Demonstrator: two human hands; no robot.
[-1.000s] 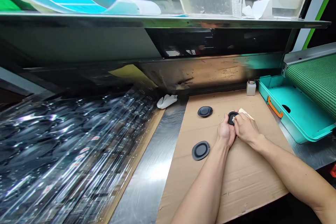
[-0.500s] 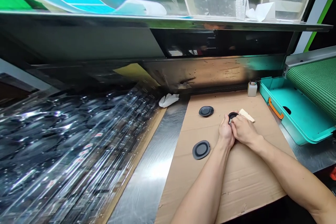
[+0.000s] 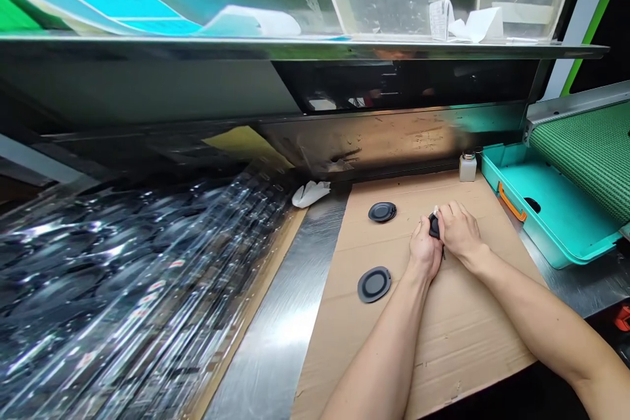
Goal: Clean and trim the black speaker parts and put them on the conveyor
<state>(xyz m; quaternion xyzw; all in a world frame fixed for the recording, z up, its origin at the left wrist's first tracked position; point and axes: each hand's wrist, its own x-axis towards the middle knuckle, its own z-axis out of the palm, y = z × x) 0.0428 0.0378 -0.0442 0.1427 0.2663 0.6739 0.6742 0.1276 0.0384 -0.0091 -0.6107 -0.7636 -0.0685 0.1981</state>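
My left hand [image 3: 425, 249] is closed on a small black round part [image 3: 434, 226], partly hidden by the fingers. Against its upper edge my right hand [image 3: 459, 228] is closed over a cream cloth [image 3: 436, 210], of which only a pale tip shows. To the left on the cardboard sheet [image 3: 369, 348] lie two flat black round parts. The farther round part [image 3: 382, 212] seems to have another piece under it, and the nearer oval part [image 3: 374, 285] has a raised ring.
Clear plastic trays [image 3: 123, 275] holding dark parts are stacked at left. Crumpled white paper [image 3: 311, 193] lies beside them. A small white bottle [image 3: 467, 166] stands near a teal bin [image 3: 566, 210], which has a black piece inside. A green conveyor belt [image 3: 590, 144] overhangs the bin.
The cream cloth that lay on the cardboard beside my right hand is now in that hand. The black part in my left hand has been tilted. The view has shifted slightly.
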